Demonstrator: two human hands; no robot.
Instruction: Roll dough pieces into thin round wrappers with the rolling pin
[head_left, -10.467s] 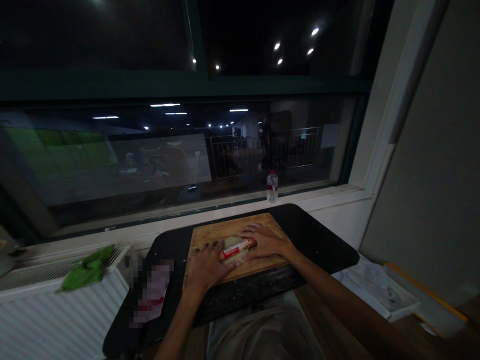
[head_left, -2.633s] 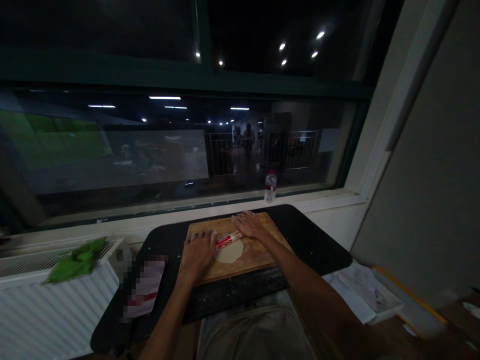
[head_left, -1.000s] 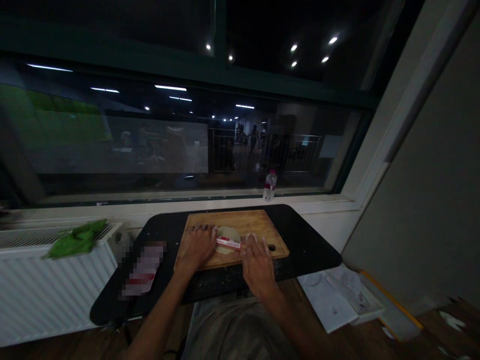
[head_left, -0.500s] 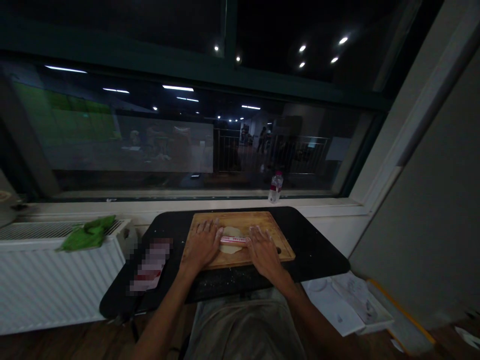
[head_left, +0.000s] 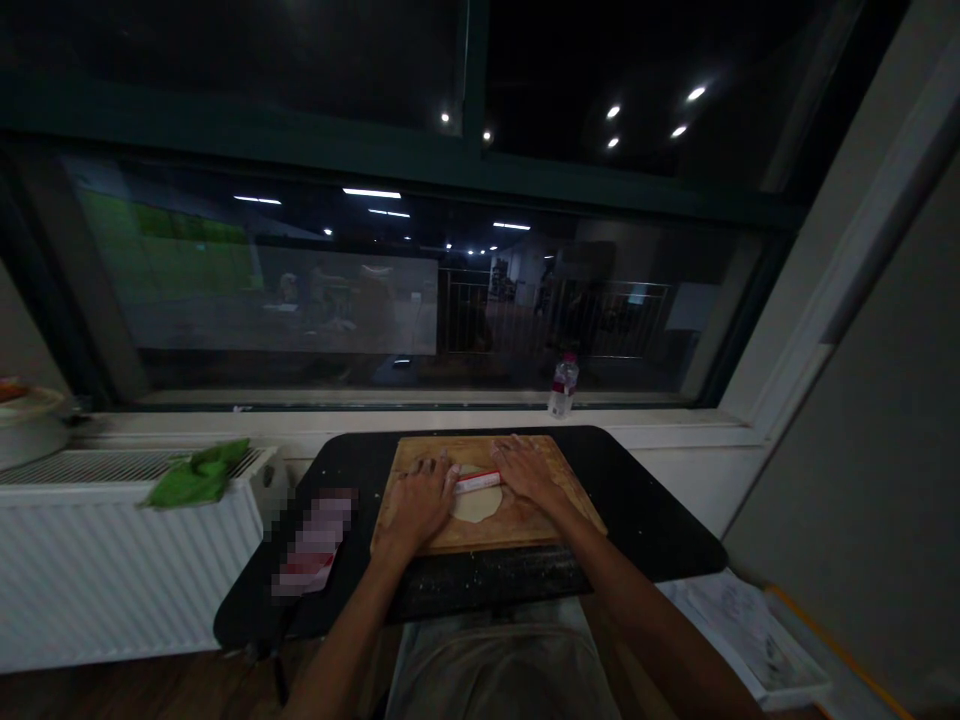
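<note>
A pale flattened round of dough [head_left: 480, 506] lies on a wooden cutting board [head_left: 517, 530]. Across its upper part rests a short white rolling pin [head_left: 478, 483] with red print. My left hand [head_left: 425, 497] bears down on the pin's left end, fingers curled over it. At the other end is my right hand [head_left: 523, 468], its palm and fingers over the pin and reaching a little farther up the board. Both hands cover the pin's ends, and whitish flour or dough shows on the fingers.
The board sits on a black table [head_left: 645, 500] dusted with white specks near its front edge. A blurred pinkish packet [head_left: 319, 540] lies at left. A bottle [head_left: 562, 385] stands on the windowsill, a green cloth [head_left: 199, 473] on the radiator [head_left: 135, 560], and a white box [head_left: 750, 630] low at right.
The right hand has moved farther up the board, so the rolling pin now slants upward to the right. More dough shows below the pin. The whole view has shifted slightly.
</note>
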